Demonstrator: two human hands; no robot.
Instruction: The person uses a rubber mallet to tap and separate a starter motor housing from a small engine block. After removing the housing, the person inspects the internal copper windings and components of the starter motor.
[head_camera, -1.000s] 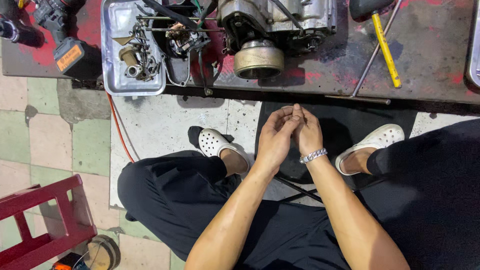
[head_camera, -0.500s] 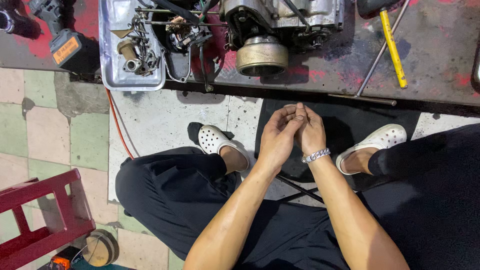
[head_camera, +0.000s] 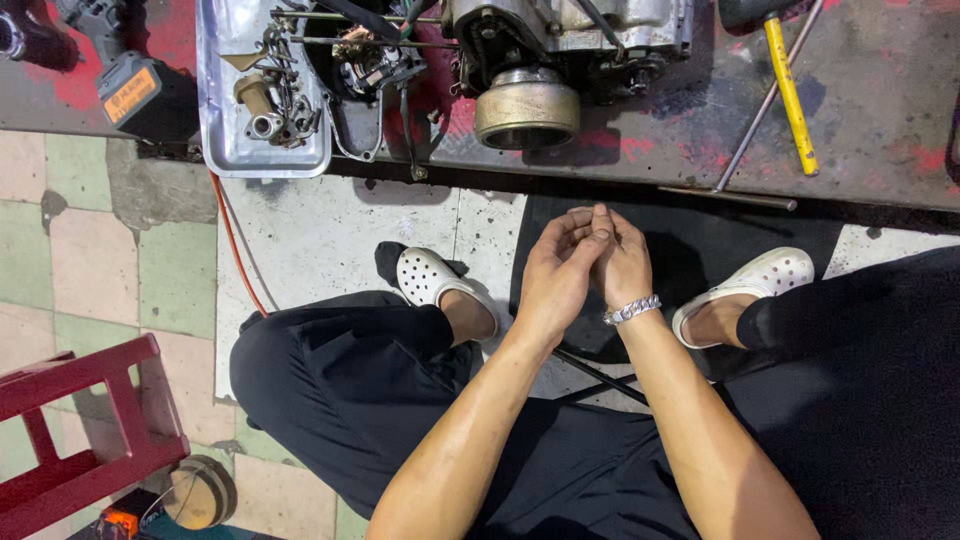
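The left hand (head_camera: 555, 275) and the right hand (head_camera: 622, 262) are pressed together in front of the knees, fingers curled and fingertips touching each other. Whether anything sits between the palms cannot be told — nothing shows in either grip. A silver chain bracelet (head_camera: 631, 311) circles the right wrist. Both forearms reach forward over black trousers (head_camera: 360, 390), and a white clog (head_camera: 430, 277) is on the left foot, another white clog (head_camera: 765, 275) on the right foot, both on the tiled floor (head_camera: 110, 250).

Just ahead of the hands runs the edge of a low, red-stained surface (head_camera: 870, 140). On it, nearest the hands, sits a small engine (head_camera: 560, 50) with a round brass-coloured drum (head_camera: 527, 108) facing the camera. To its left lies a metal tray (head_camera: 225, 140) of small parts — bolts and fittings. To the right lie a yellow-handled tool (head_camera: 792, 95) and a thin steel rod (head_camera: 765, 100), crossing one another. A cordless power tool (head_camera: 130, 85) rests at the far left, and a red stool (head_camera: 90, 440) stands on the floor.
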